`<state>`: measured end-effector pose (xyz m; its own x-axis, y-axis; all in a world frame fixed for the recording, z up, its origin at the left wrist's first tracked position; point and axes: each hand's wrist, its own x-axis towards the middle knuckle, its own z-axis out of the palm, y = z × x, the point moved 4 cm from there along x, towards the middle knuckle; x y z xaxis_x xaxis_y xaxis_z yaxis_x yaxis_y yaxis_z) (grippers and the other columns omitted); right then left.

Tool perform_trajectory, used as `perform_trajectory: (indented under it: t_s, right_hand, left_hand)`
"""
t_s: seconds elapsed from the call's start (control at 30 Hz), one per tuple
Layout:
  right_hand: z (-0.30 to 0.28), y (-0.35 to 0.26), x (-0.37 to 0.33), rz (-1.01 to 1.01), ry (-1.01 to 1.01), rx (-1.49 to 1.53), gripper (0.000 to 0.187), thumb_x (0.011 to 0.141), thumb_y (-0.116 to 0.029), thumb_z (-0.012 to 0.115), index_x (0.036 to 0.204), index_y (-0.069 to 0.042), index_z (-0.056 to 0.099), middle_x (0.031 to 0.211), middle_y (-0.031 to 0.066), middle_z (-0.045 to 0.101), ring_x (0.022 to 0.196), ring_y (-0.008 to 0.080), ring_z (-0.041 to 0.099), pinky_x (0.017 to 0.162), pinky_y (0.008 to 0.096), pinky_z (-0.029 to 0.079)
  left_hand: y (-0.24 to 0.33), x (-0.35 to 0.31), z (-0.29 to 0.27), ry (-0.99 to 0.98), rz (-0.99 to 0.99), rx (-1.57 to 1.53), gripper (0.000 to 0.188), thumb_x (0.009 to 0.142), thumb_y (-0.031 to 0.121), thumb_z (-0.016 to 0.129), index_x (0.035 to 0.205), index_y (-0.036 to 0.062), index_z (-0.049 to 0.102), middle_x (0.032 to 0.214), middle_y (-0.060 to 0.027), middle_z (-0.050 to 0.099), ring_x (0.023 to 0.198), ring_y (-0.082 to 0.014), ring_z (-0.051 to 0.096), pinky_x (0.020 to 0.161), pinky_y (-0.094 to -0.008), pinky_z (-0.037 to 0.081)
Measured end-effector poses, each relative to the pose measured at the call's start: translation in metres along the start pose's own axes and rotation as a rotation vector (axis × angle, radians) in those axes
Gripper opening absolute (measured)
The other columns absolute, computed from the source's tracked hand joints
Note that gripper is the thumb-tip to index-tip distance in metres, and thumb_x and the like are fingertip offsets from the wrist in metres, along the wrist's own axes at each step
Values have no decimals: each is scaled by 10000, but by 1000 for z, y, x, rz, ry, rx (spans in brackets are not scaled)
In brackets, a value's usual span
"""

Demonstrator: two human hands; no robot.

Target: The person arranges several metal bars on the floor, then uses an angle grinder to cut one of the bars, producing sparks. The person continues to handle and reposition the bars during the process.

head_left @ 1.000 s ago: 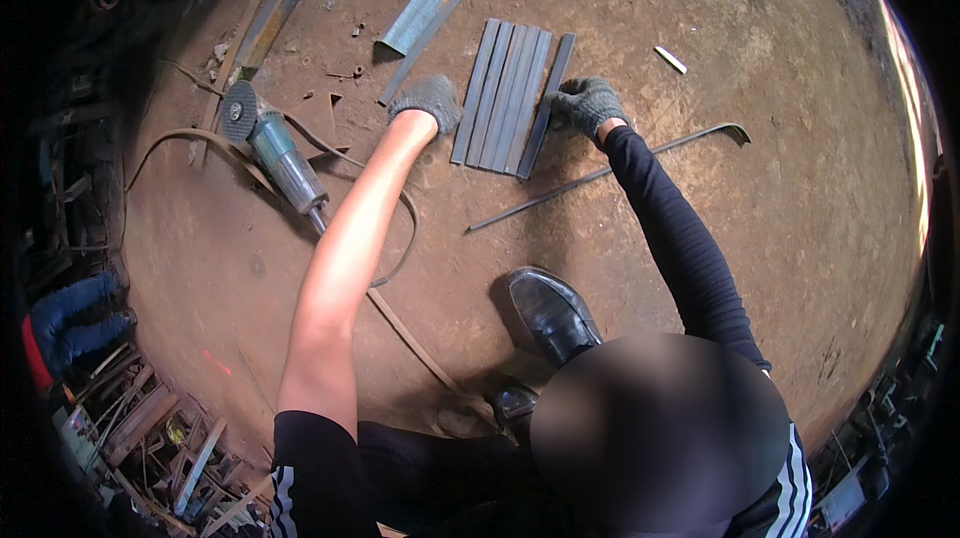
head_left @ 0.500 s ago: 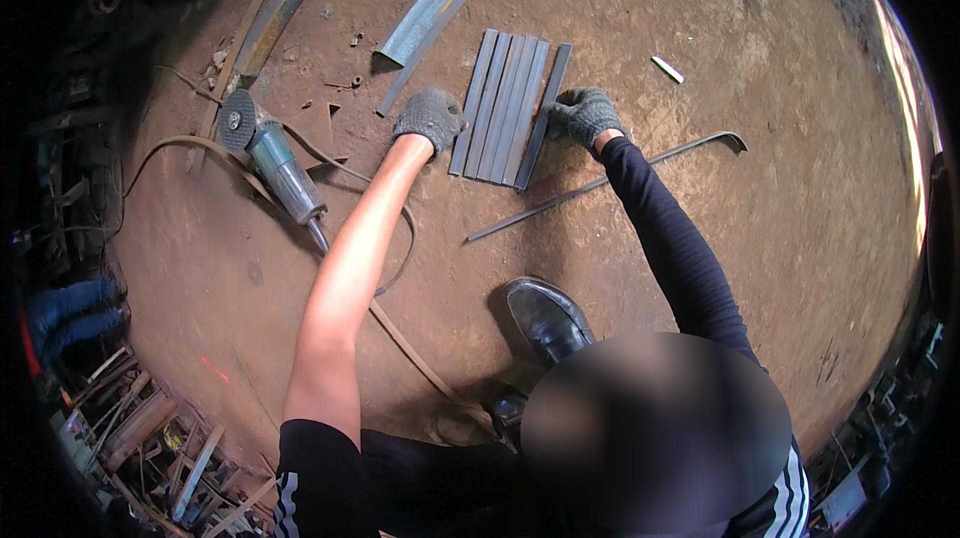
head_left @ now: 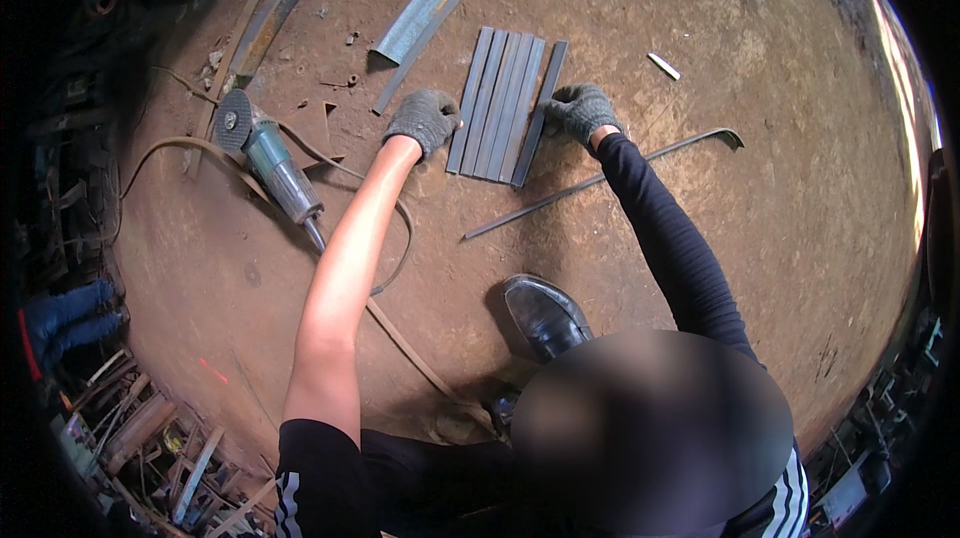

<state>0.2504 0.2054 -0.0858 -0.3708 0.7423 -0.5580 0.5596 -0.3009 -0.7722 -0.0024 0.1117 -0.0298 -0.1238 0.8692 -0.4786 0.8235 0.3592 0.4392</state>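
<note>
Several straight dark steel bars [head_left: 493, 108] lie side by side on the brown ground, pointing away from me. The rightmost bar [head_left: 541, 113] stands slightly apart from the others at its far end. My left hand [head_left: 423, 122], in a grey knit glove, is curled closed beside the leftmost bar [head_left: 469, 103], its fingertips at that bar's edge. I see nothing in it. On the other side my right hand [head_left: 583, 114], gloved too, has its fingers closed at the rightmost bar's outer edge. Its fingertips are partly hidden.
An angle grinder [head_left: 272, 163] with its cord lies left of my left arm. Beyond the bars are a bent galvanized channel [head_left: 425, 13] and a thin flat strip [head_left: 415, 58]. A hooked rod [head_left: 590, 188] lies nearer me; a white stick [head_left: 663, 66] lies to the right.
My left hand has drawn slightly left and its fingers are more curled. My right hand stays at the rightmost bar. The bars' arrangement looks the same; the view has shifted a little.
</note>
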Motion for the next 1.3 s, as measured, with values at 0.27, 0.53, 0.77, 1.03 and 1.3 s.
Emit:
perform_trajectory:
  t_s: [0.27,0.53,0.77,1.03,1.3]
  right_hand:
    - [11,-12,-11,46,-26,113,307,871,-207,693,988,74,736,804,141,752,679,197,732,670,329,573]
    - [-3,-5,2,-103,43,-184,299,873,-198,676,1010,63,726,822,145,748,758,203,732,687,317,563]
    - [-39,-19,-90,-27,-208,653,258,983,-212,612,1169,-35,592,987,68,666,918,225,688,778,374,579]
    - [-105,61,-132,200,-35,783,334,969,-404,614,1119,-109,570,749,-6,576,597,140,570,518,321,462]
    - [-52,-13,-16,-348,346,170,313,858,-276,781,969,2,689,775,23,664,677,109,577,609,284,468]
  left_hand:
    - [-15,-7,2,108,138,28,265,836,261,729,963,29,736,837,-188,709,736,-311,678,747,-414,510]
    - [-11,-2,11,121,169,-61,269,834,276,721,987,54,731,961,-197,712,909,-356,684,819,-444,520]
    - [-33,8,-53,418,-127,158,351,874,341,687,1101,74,706,1087,-218,691,1050,-383,657,899,-463,516]
    - [-56,39,-52,341,-240,261,258,909,244,629,1072,74,735,1075,-176,726,1040,-349,701,859,-466,568]
    - [-16,26,-67,74,-192,374,370,812,243,608,1079,21,735,1108,-253,694,1047,-377,694,915,-458,543]
